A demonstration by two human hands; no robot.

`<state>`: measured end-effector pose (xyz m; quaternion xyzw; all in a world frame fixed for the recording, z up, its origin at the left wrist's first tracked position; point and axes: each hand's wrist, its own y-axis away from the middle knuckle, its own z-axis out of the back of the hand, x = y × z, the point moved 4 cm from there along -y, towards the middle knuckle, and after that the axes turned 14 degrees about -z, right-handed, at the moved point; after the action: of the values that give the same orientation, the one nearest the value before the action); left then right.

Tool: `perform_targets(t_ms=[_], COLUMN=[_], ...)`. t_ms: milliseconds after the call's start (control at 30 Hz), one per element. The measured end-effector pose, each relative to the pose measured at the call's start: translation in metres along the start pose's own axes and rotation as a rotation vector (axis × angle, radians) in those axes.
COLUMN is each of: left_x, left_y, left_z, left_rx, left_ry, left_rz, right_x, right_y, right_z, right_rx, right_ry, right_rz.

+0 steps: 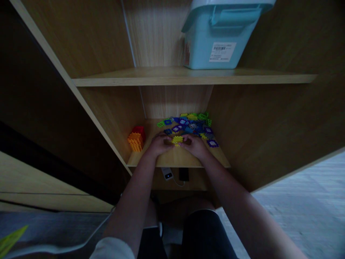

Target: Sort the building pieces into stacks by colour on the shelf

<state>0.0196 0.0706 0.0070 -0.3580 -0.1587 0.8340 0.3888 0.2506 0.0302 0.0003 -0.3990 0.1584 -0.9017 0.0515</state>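
Observation:
Both my hands rest on the lower wooden shelf (pixel 178 158) inside a cabinet. My left hand (pixel 159 144) and my right hand (pixel 195 145) meet at a small stack of yellow toothed plastic tiles (pixel 177 140), fingers pinched on it from either side. Behind them lies a loose pile of blue, purple, green and yellow tiles (pixel 191 125). An orange tile stack (pixel 135 141) and a red one (pixel 139 131) stand at the shelf's left.
A pale blue lidded storage box (pixel 215 39) with a label sits on the upper shelf (pixel 188 76). Below the lower shelf lie a small white device (pixel 167 174) with a cable and a dark phone (pixel 183 174). My knees are beneath.

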Motion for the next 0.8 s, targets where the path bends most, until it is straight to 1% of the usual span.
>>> perform_targets(t_ms=[167,367,500,800], left_x=[0.000,0.002,0.005,0.003], left_y=[0.000,0.001,0.001,0.001], left_z=[0.004,0.002,0.001,0.002], left_rx=[0.010,0.005,-0.003,-0.006], left_ry=[0.029,0.035,0.036,0.045], left_rz=[-0.060,-0.058,-0.029,-0.030], right_x=[0.001,0.004,0.006,0.011], right_y=[-0.002,-0.003,-0.002,0.000], right_z=[-0.002,-0.005,-0.006,-0.005], right_rx=[0.052,0.085,0.106,0.101], right_ry=[0.069,0.165,0.239,0.270], right_rz=[0.022,0.010,-0.010,-0.011])
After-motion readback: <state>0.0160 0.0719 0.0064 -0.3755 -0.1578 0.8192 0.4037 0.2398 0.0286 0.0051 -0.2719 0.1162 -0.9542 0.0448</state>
